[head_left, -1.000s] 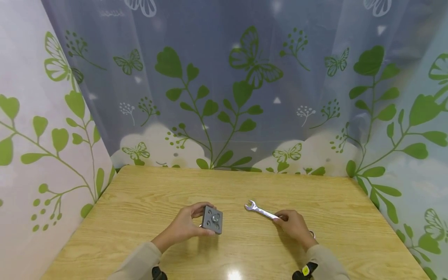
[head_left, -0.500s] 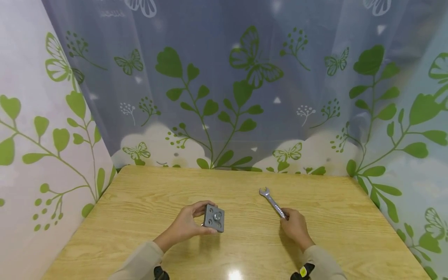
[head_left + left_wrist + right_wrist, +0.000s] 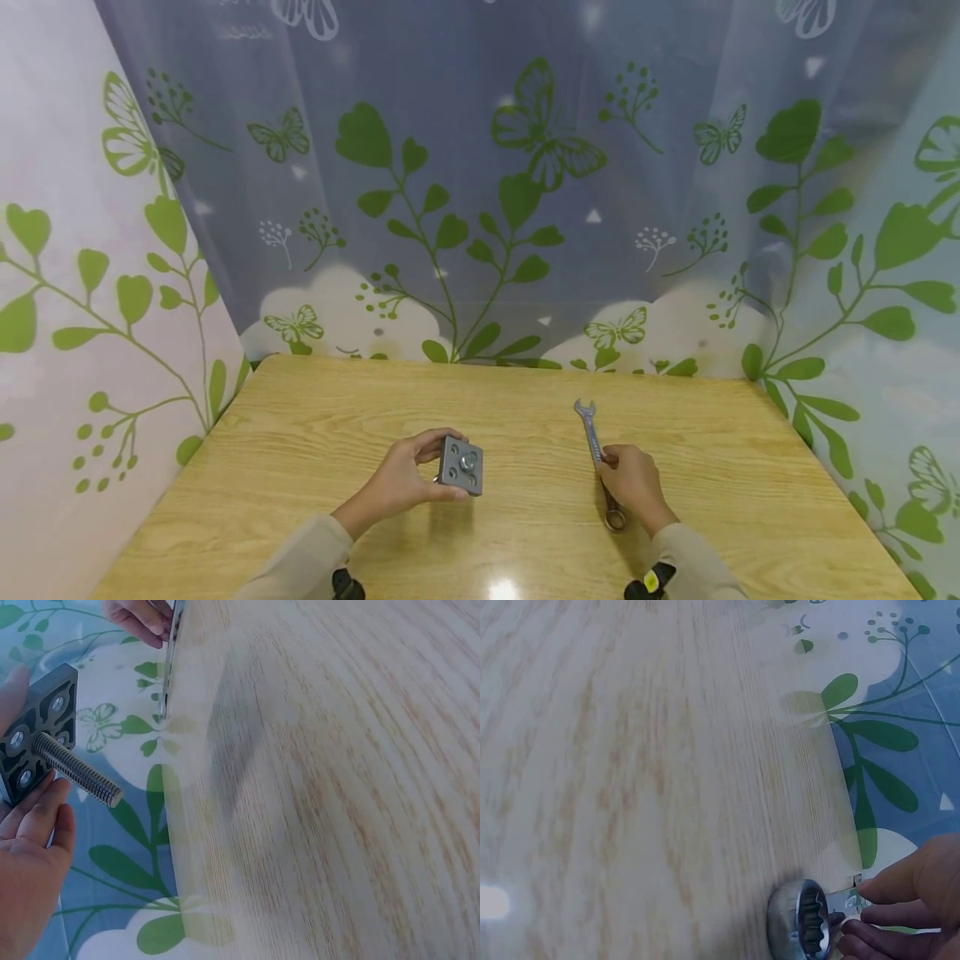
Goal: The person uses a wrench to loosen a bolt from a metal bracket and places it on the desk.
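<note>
My left hand [image 3: 397, 477] grips a square grey plate [image 3: 452, 473] by its edges, thumb below and fingers above. A bolt head [image 3: 467, 462] sits at the plate's centre among several holes. In the left wrist view the bolt's threaded shank [image 3: 79, 771] sticks out from the plate's back. To the right, my right hand [image 3: 633, 483] pinches a combination wrench [image 3: 591, 432] near its middle. The wrench's open end points away from me and its ring end [image 3: 615, 520] towards me. The toothed inside of that ring [image 3: 814, 922] shows in the right wrist view.
Both hands are over a wood-grain table [image 3: 360, 400]. A curtain [image 3: 480, 250] with green leaves and butterflies hangs behind its far edge, and similar patterned walls stand at the left and right. Each wrist carries a black camera mount.
The wrench has swung from pointing left to pointing mostly away from me in my right hand, and its ring end has come into sight. The left hand and plate have shifted slightly right.
</note>
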Motion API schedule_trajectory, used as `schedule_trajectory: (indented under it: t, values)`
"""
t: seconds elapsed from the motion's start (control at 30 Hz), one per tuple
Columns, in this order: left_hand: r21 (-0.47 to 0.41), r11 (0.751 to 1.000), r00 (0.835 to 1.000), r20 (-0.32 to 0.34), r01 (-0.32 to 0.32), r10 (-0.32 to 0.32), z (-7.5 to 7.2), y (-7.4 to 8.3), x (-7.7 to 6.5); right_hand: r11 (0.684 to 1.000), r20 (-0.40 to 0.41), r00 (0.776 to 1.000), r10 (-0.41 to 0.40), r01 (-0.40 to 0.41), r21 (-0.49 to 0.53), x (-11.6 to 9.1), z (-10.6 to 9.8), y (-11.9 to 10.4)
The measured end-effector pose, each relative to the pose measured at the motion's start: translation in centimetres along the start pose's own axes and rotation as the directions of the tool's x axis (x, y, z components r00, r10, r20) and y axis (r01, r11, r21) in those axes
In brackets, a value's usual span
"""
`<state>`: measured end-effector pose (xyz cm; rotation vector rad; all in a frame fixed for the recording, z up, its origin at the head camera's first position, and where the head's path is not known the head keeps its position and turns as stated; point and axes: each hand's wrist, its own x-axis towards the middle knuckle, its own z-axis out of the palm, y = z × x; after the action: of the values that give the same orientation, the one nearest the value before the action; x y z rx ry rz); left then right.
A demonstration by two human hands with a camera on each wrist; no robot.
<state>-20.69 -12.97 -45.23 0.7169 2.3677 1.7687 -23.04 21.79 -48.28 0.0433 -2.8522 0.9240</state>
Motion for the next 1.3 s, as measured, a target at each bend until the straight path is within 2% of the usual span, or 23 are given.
schedule_trajectory:
  t: [0.4,0.6,0.73,0.83,0.93,1.03,1.07,1.2,1.27,1.3]
  values:
    - [0.015,1.0,1.0,-0.029,-0.002,0.002,0.3,0.1,-0.1,1.0,0.023,1.0,-0.005,0.005,0.028,-0.3,0.2,0.1]
    - [-0.011,1.0,0.997,-0.08,0.022,-0.023,0.8,0.4,0.1,1.0,-0.012,1.0,-0.018,0.018,0.023,-0.6,0.3,0.0]
    - [-0.029,0.999,0.994,-0.112,0.017,-0.02,1.3,0.3,0.4,0.998,-0.053,0.998,-0.034,0.037,0.058,-1.0,0.6,-1.3]
    - [-0.021,1.0,0.992,-0.125,0.002,-0.005,1.8,0.5,0.5,0.986,-0.049,0.997,-0.054,0.061,0.154,-1.4,1.0,-3.1]
    - [0.032,0.999,0.99,-0.143,-0.013,0.017,2.4,0.9,0.6,0.959,-0.002,0.998,-0.065,0.063,0.277,-1.7,1.4,-5.0]
    - [0.077,0.997,0.987,-0.156,-0.026,0.037,3.0,1.2,0.7,0.91,0.094,0.993,-0.068,0.023,0.413,-2.1,1.7,-7.0]
    - [0.087,0.996,0.987,-0.159,-0.025,0.038,3.1,1.8,0.6,0.888,0.13,0.989,-0.076,0.008,0.46,-2.3,1.8,-7.6]
    - [0.122,0.992,0.986,-0.157,-0.04,0.059,3.7,1.8,0.7,0.784,0.265,0.956,-0.123,-0.071,0.617,-2.7,1.9,-9.8]
    - [0.183,0.982,0.984,-0.158,-0.053,0.083,4.0,1.8,0.7,0.753,0.291,0.945,-0.149,-0.083,0.653,-2.8,2.0,-10.7]
    - [0.215,0.974,0.982,-0.158,-0.066,0.101,4.2,1.3,0.9,0.75,0.298,0.942,-0.157,-0.083,0.657,-2.8,2.0,-11.0]
